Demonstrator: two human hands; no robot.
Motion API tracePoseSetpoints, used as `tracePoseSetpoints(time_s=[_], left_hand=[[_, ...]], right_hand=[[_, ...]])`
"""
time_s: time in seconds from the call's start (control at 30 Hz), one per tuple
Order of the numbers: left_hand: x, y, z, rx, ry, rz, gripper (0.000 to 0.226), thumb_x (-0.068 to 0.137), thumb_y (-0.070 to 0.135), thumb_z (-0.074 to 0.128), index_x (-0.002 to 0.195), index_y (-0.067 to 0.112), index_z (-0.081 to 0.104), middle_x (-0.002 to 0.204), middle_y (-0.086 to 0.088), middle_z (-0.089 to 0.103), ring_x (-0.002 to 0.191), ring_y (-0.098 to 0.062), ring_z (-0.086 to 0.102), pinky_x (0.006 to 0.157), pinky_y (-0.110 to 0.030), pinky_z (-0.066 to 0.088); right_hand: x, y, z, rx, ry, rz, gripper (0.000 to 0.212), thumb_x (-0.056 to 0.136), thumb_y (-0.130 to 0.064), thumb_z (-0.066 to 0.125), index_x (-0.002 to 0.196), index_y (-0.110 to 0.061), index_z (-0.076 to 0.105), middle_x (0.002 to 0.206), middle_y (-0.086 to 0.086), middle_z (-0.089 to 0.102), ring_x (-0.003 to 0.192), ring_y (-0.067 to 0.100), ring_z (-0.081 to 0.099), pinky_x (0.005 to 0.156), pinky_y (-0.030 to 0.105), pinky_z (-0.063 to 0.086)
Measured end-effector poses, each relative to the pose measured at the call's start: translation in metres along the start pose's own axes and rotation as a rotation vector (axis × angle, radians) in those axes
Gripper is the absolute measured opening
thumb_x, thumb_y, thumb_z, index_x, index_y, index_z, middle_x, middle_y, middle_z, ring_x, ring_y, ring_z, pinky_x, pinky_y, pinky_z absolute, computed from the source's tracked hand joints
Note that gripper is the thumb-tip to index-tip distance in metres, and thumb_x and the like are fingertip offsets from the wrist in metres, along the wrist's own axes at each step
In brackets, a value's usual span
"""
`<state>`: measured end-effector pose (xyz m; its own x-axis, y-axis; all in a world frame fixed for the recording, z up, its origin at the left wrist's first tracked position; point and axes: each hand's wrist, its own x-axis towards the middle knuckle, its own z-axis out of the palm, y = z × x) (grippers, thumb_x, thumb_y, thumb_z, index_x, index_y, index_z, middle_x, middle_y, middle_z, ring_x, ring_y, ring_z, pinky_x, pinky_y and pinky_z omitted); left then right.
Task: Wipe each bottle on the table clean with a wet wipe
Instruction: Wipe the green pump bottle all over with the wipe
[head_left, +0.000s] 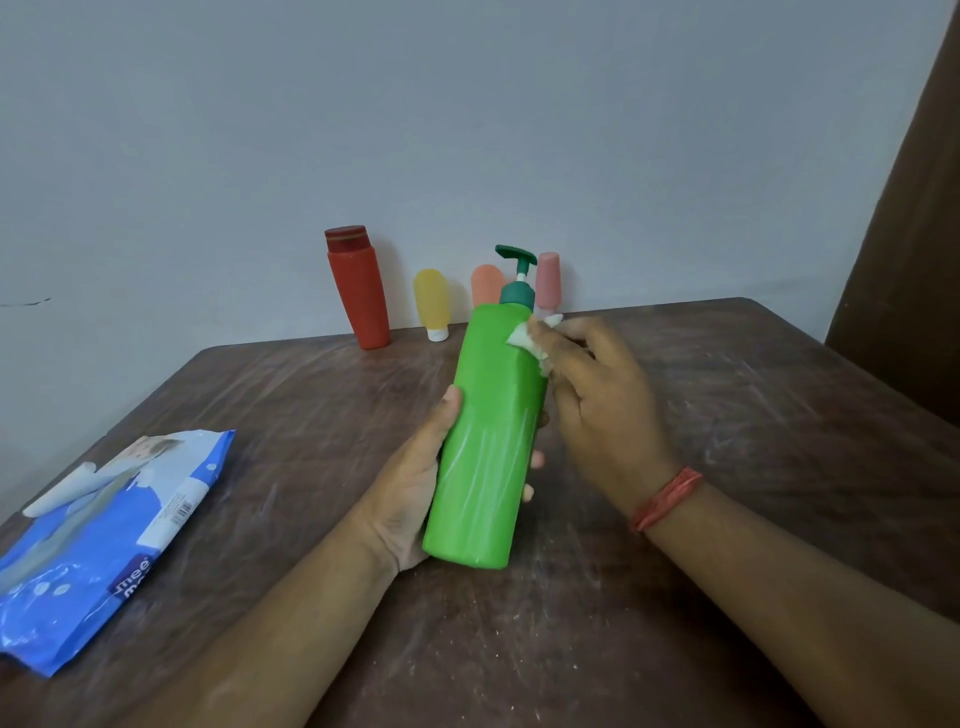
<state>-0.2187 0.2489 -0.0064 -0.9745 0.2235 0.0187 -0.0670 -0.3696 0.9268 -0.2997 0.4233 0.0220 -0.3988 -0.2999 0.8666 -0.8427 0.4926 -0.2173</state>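
My left hand (410, 483) grips a tall green pump bottle (483, 441) by its lower half, holding it tilted above the table. A dark green pump head tops it. My right hand (597, 405) pinches a crumpled white wet wipe (524, 340) and presses it against the bottle's upper right shoulder. At the far edge by the wall stand a red bottle (359, 293), a small yellow bottle (432, 304), an orange bottle (485, 286) and a pink bottle (548, 280), the last two partly hidden behind the green one.
A blue wet-wipe pack (98, 540) lies at the table's left edge. The brown table (727, 415) meets a pale wall at the back. A dark brown panel (904, 260) stands at the right.
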Motion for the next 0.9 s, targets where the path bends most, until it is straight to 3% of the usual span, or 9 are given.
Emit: tracePoseSetpoints(time_s=[0.13,0.27,0.33,0.47,0.57,0.63,0.77,0.9], left_hand=[[0.001,0.002,-0.008,-0.028,0.006,-0.024,0.076,0.093,0.074,0.050,0.139,0.015,0.060,0.123,-0.025,0.067,0.095,-0.032,0.069,0.088,-0.044,0.057],[0.002,-0.001,-0.007,0.021,-0.062,-0.079,0.083,0.092,0.076,0.048,0.144,0.011,0.055,0.132,-0.027,0.061,0.096,-0.033,0.068,0.086,-0.043,0.055],[0.002,-0.002,-0.006,-0.010,-0.068,-0.049,0.080,0.094,0.073,0.047,0.143,0.012,0.056,0.135,-0.024,0.061,0.098,-0.031,0.068,0.086,-0.043,0.056],[0.001,0.001,-0.004,-0.151,-0.024,0.035,0.068,0.098,0.067,0.045,0.134,0.013,0.066,0.120,-0.017,0.070,0.097,-0.026,0.070,0.081,-0.041,0.059],[0.001,0.001,-0.001,-0.135,-0.029,0.030,0.070,0.099,0.066,0.042,0.135,0.011,0.064,0.132,-0.017,0.066,0.099,-0.027,0.070,0.081,-0.042,0.060],[0.002,0.001,-0.001,-0.134,-0.009,0.037,0.069,0.098,0.066,0.043,0.133,0.011,0.066,0.128,-0.017,0.068,0.097,-0.027,0.071,0.080,-0.042,0.060],[0.001,0.005,-0.004,-0.182,0.073,0.067,0.064,0.093,0.065,0.050,0.122,0.013,0.073,0.108,-0.018,0.073,0.087,-0.026,0.071,0.076,-0.040,0.060],[0.001,0.005,0.001,-0.196,0.031,0.058,0.068,0.098,0.064,0.043,0.130,0.009,0.068,0.117,-0.018,0.070,0.094,-0.029,0.071,0.078,-0.041,0.060]], right_hand=[[-0.009,-0.006,-0.008,0.058,-0.075,-0.054,0.036,0.086,0.005,0.061,0.116,-0.012,0.070,0.109,0.003,0.068,0.103,0.020,0.059,0.093,0.023,0.044],[0.008,0.005,-0.016,0.099,0.083,0.133,0.029,0.085,0.012,0.063,0.107,-0.005,0.071,0.107,0.008,0.068,0.102,0.025,0.063,0.095,0.026,0.046],[0.002,0.003,-0.016,0.083,0.032,0.088,0.035,0.080,0.015,0.064,0.109,-0.004,0.071,0.106,0.010,0.067,0.102,0.026,0.062,0.096,0.025,0.044],[-0.013,-0.012,-0.008,0.060,-0.118,-0.139,0.032,0.083,0.006,0.064,0.112,-0.005,0.071,0.109,0.008,0.068,0.102,0.027,0.059,0.096,0.026,0.042],[0.003,-0.008,-0.007,0.051,-0.046,-0.020,0.035,0.083,0.008,0.061,0.114,-0.003,0.070,0.113,0.011,0.066,0.104,0.031,0.059,0.102,0.022,0.037],[0.000,-0.011,-0.009,0.038,-0.093,-0.006,0.039,0.082,0.008,0.060,0.118,-0.002,0.068,0.117,0.011,0.065,0.108,0.031,0.058,0.104,0.026,0.039],[-0.016,-0.021,-0.013,0.066,-0.273,-0.244,0.035,0.085,-0.003,0.053,0.117,-0.005,0.069,0.118,0.006,0.065,0.111,0.021,0.055,0.103,0.025,0.042],[0.000,-0.018,-0.011,0.024,-0.204,-0.035,0.046,0.081,0.003,0.050,0.125,-0.001,0.064,0.124,0.011,0.061,0.117,0.028,0.054,0.105,0.033,0.042]])
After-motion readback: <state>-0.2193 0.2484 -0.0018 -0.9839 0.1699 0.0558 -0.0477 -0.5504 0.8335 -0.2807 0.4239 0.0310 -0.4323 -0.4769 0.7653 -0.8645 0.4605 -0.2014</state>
